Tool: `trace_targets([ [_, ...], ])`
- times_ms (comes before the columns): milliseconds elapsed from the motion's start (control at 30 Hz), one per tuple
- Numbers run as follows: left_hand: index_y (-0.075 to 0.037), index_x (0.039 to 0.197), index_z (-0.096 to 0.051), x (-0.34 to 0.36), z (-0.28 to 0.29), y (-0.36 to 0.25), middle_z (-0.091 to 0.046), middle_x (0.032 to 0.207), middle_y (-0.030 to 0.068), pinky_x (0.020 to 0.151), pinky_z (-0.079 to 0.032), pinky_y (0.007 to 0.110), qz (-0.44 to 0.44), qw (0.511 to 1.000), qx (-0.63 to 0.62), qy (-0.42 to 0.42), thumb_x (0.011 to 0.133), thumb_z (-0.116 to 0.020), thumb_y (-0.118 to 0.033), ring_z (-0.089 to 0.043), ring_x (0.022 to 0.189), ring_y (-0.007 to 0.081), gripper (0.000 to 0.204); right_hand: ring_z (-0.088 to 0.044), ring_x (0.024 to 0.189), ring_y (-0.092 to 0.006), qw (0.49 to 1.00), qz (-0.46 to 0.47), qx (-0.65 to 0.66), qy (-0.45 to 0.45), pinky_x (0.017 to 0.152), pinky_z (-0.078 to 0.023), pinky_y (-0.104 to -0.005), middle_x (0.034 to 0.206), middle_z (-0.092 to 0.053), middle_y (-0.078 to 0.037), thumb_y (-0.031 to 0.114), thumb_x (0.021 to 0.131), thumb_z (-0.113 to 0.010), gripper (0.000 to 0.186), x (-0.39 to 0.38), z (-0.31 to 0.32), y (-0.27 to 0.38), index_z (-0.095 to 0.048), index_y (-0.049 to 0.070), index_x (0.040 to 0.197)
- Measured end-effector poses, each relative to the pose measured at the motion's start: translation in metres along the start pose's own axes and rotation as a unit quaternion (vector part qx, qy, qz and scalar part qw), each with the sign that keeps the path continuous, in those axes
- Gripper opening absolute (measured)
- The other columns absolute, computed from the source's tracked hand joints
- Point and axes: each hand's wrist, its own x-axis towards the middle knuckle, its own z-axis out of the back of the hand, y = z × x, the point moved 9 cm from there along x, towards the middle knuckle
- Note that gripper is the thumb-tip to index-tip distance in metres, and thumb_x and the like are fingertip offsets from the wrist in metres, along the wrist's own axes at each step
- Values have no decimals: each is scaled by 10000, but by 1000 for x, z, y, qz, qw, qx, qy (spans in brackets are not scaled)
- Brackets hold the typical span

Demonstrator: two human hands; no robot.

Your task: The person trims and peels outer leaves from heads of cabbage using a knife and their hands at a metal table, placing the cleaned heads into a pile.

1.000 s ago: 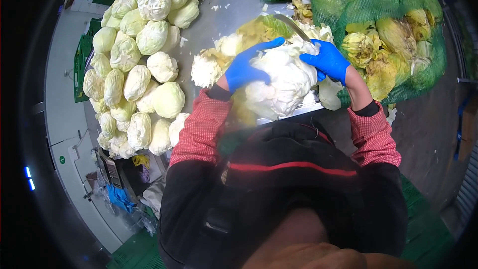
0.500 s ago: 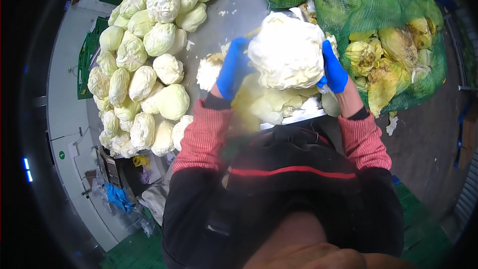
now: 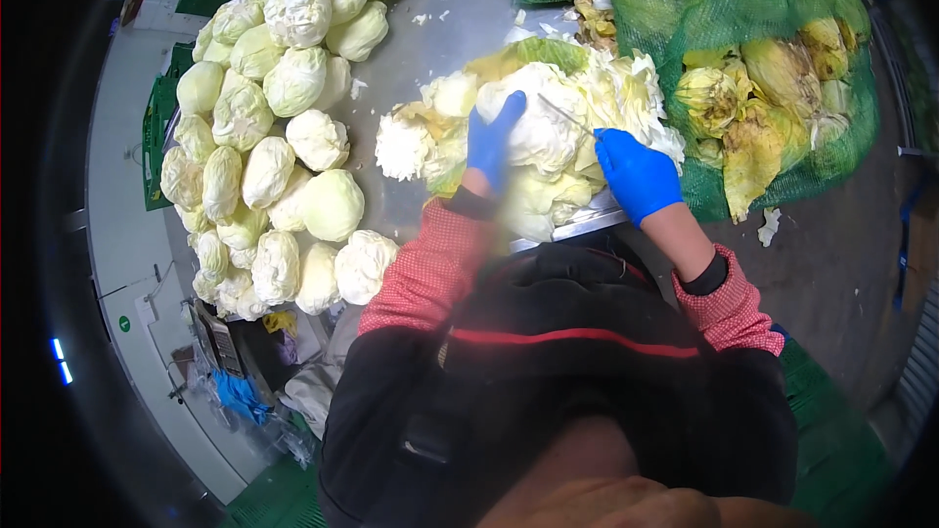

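A pale cabbage (image 3: 536, 137) with its outer leaves stripped rests on a pile of loose leaves (image 3: 641, 98) in front of me. My left hand (image 3: 497, 137), blue-gloved, holds its left side, thumb and fingers against it. My right hand (image 3: 641, 176), also gloved in blue, is closed round a knife (image 3: 565, 113). The handle is hidden in my fist; the thin blade points up and left across the cabbage's right side. Left of my left hand lie more trimmed pale pieces (image 3: 404, 147).
Many whole peeled cabbages (image 3: 269, 161) are heaped at the left of the metal table (image 3: 421, 39). Green mesh sacks (image 3: 714, 0) stand at the right, one open with yellowed, browned cabbages (image 3: 758, 98) inside. A leaf scrap (image 3: 770, 227) lies on the floor at right.
The cabbage, held up between both hands before, is now lower on the leaf pile. My right hand has left its side, moved down, and shows a knife laid against it.
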Motion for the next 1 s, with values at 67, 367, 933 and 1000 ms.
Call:
trace_targets([
  [67, 6, 1095, -514, 6, 9, 2, -576, 951, 57, 722, -470, 262, 12, 993, 103, -61, 796, -654, -226, -565, 839, 142, 404, -610, 715, -285, 999, -24, -23, 10, 592, -492, -383, 933, -599, -102, 220, 887, -455, 183, -1, -6, -3, -549, 105, 993],
  [367, 18, 1080, -522, 18, 17, 8, -578, 950, 66, 736, -460, 270, 5, 986, 140, -88, 774, -679, -235, -553, 854, 142, 427, -597, 648, -303, 992, -96, -63, -54, 540, -481, -397, 867, -582, -115, 141, 836, -487, 100, 17, -27, -28, -523, 96, 918],
  [933, 35, 1238, -378, -1, -1, 6, -559, 1014, 111, 781, -474, 278, 53, 974, 209, -72, 739, -715, -218, -572, 900, 181, 653, -575, 800, -384, 955, -221, 192, 40, 695, -463, -448, 938, -584, -213, 330, 912, -411, 281, -8, -27, -47, -490, 69, 981],
  [1000, 49, 1305, -273, 14, 3, 3, -551, 1025, 104, 841, -451, 282, -11, 986, 163, 5, 747, -707, -202, -551, 958, 196, 751, -595, 805, -345, 866, -276, 409, 81, 727, -473, -403, 977, -593, -182, 299, 906, -446, 292, -12, -36, -37, -486, 61, 1070],
])
